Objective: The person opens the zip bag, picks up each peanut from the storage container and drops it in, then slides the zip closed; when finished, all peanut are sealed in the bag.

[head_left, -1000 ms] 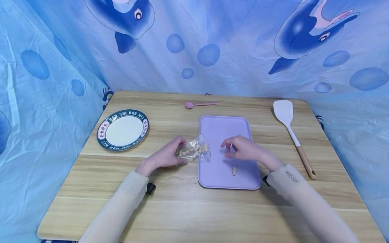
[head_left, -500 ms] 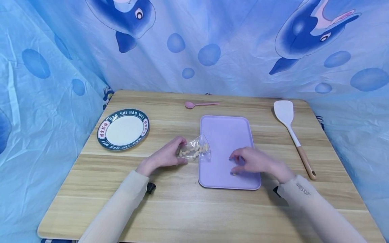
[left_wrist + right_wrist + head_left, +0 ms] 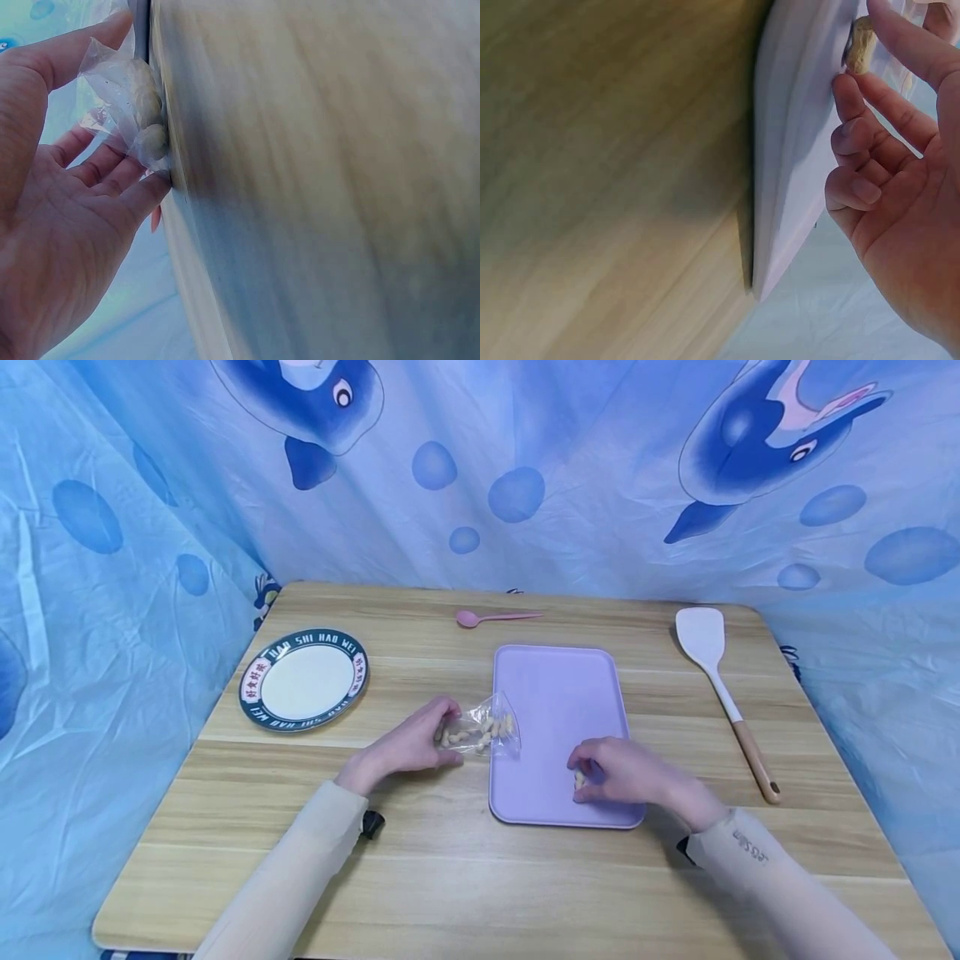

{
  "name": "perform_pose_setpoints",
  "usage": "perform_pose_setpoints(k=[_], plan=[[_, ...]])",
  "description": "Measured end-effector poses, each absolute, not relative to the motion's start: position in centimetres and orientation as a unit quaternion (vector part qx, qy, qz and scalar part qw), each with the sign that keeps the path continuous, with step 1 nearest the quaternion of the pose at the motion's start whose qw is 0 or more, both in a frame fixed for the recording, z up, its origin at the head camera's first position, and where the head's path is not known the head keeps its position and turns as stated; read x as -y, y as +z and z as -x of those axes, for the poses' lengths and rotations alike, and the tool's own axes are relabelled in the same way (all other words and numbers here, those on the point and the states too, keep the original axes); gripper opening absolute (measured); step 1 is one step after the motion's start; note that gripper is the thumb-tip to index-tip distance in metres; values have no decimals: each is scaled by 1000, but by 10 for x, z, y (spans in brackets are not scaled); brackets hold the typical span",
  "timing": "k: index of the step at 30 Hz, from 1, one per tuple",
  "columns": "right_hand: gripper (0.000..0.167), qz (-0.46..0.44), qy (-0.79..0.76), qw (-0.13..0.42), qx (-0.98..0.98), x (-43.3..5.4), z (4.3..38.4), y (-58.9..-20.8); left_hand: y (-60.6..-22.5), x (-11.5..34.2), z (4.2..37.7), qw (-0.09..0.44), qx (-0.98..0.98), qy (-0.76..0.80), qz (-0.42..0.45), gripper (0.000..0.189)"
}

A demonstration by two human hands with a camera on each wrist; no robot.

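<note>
My left hand (image 3: 408,743) holds the near end of a clear plastic bag (image 3: 480,728) with several peanuts in the shell inside. The bag's far end lies over the left rim of a lilac tray (image 3: 551,685). In the left wrist view, thumb and fingers lie on either side of the bag (image 3: 112,79). Low on the tray, my right hand (image 3: 622,772) has thumb and index finger at the two ends of a single peanut (image 3: 579,779). The right wrist view has this peanut (image 3: 861,46) between the fingertips, close against the tray surface.
A white plate with a dark green lettered rim (image 3: 258,710) sits at the left of the wooden table (image 3: 420,877). Behind the tray lies a pink spoon (image 3: 468,619). To the right is a white spatula with a wooden handle (image 3: 723,693). A blue dolphin-print curtain (image 3: 600,560) hangs behind.
My right hand has come down and toward me over the tray, and its thumb and index finger have closed on the peanut. The left hand and bag have stayed put.
</note>
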State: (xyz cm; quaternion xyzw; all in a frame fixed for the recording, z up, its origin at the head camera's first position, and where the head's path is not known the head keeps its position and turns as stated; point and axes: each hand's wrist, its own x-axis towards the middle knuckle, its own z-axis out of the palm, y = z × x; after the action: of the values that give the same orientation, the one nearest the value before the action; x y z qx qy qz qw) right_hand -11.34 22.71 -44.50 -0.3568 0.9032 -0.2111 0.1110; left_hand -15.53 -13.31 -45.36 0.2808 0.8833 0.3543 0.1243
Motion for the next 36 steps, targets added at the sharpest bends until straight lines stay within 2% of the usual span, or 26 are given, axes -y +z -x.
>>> perform_pose_setpoints(k=[15,26,36], plan=[[24,360,-229,81,-901,-223,116,-446,-454,133,155,126,-882,357,-279,63],[28,354,-278,41,-892,-197,153,-426,-454,134,156,124,-885,349,-283,65],[27,359,-289,62,-885,-158,179,-419,-455,133,156,123,-882,355,-286,64]])
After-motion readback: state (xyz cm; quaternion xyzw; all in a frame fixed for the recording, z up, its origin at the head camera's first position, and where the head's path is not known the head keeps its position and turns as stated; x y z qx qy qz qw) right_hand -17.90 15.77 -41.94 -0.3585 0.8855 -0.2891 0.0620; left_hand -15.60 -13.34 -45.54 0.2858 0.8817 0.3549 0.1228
